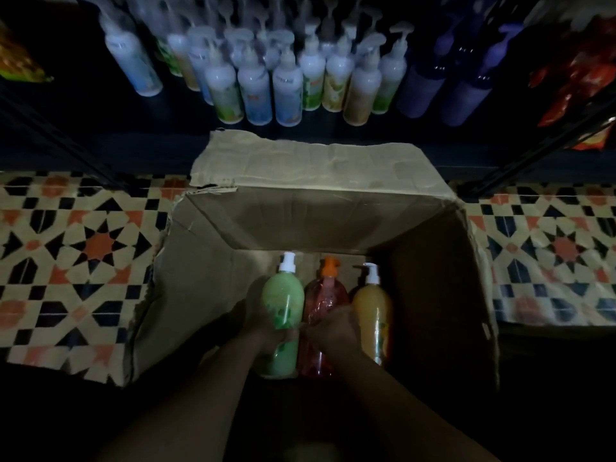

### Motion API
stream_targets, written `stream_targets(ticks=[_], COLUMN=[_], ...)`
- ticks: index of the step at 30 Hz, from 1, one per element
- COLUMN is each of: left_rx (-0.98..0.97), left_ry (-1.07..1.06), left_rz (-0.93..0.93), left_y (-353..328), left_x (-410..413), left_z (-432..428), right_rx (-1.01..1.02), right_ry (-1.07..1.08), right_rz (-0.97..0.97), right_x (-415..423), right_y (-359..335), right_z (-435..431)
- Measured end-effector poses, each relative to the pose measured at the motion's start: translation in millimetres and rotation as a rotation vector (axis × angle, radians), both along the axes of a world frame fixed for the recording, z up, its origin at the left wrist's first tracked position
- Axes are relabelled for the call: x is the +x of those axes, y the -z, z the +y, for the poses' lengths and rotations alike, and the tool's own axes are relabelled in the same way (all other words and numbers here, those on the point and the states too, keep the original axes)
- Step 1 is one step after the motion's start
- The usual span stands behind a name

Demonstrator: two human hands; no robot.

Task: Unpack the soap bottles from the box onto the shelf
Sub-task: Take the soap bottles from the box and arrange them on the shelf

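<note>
an open cardboard box [333, 208] sits on the patterned tile floor [83, 248], filling the middle of the view down toward 6 o'clock. three pump bottles lie side by side in it, pumps pointing to 12 o'clock: a green bottle [283, 295] at the 9 o'clock side, a red bottle [325, 295] in the middle and a yellow bottle [371, 305] at the 3 o'clock side.

the left hand [263, 323] grips the green bottle round its middle, fingers curled about it. the right hand [333, 328] lies over the red bottle, just beside the yellow one - too dark to tell whether its fingers close on it.

at 12 o'clock, beyond the box's far flap, the dark shelf [166, 135] carries a crowd of white pump bottles [286, 88], with purple bottles [420, 91] toward 1 o'clock and red packets [573, 78] at 2 o'clock.
</note>
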State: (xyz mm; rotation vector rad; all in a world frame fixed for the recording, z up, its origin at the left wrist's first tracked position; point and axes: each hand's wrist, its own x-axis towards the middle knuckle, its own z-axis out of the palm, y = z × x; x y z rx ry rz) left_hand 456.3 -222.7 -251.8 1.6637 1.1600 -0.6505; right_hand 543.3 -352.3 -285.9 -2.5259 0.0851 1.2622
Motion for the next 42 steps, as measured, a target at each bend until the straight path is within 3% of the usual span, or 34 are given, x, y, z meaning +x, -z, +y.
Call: stream_targets(ticks=[4, 10, 14, 18, 21, 23, 25, 27, 29, 33, 36, 39, 42], left_rx=[-0.07, 0.068, 0.019, 0.059, -0.216, -0.326, -0.26, -0.053, 0.02, -0.039, -0.07, -0.111, -0.194], left_ry=[-0.025, -0.091, -0.026, -0.089, -0.15, -0.081, -0.115, -0.294, -0.393, -0.447, -0.455, -0.465, -0.516], left_rz=[0.001, -0.099, 0.0, -0.076, -0.089, -0.03, -0.031, -0.057, -0.048, -0.042, -0.075, -0.084, -0.097], left_y=[0.7, 3.1, -0.8, -45.9, -92.4, -107.5, -96.8, -79.8, -73.0, -69.8, -72.4, -68.2, -61.4], left_x=[-7.5, -10.4, -5.9, 19.3, 41.9, 41.1, 34.1, 22.0, 14.2, 0.1, -11.8, -25.8, -35.1], left_z=[10.7, 8.0, 7.1, 13.6, 16.8, 11.5, 3.6, -0.8, 1.9, 19.4, 34.9, 46.0, 52.5], right_rx=[0.087, 0.159, 0.391, 0.456, 0.454, 0.491, 0.563, 0.591, 0.54, 0.25, 0.177, 0.19, 0.192], right_ry=[0.064, 0.108, 0.221, 0.218, 0.145, 0.078, -0.057, -0.206, -0.305, -0.468, -0.33, 0.013, 0.066], right_rz=[0.162, 0.248, 0.547, 0.571, 0.507, 0.377, 0.229, 0.191, 0.296, 0.533, 0.434, 0.332, 0.312], right_x=[-4.6, 13.2, 31.7, 25.4, 17.0, 8.7, 0.1, -5.8, -6.9, 5.6, -1.6, -16.0, -31.7], right_y=[-29.7, -27.9, -53.4, -70.4, -83.0, -91.5, -96.3, -101.5, -98.5, -94.0, -74.9, -6.8, 31.2], right_z=[5.0, -11.1, -25.4, -16.9, -0.1, 11.5, 19.8, 26.1, 29.8, 36.4, 44.0, 45.8, 51.1])
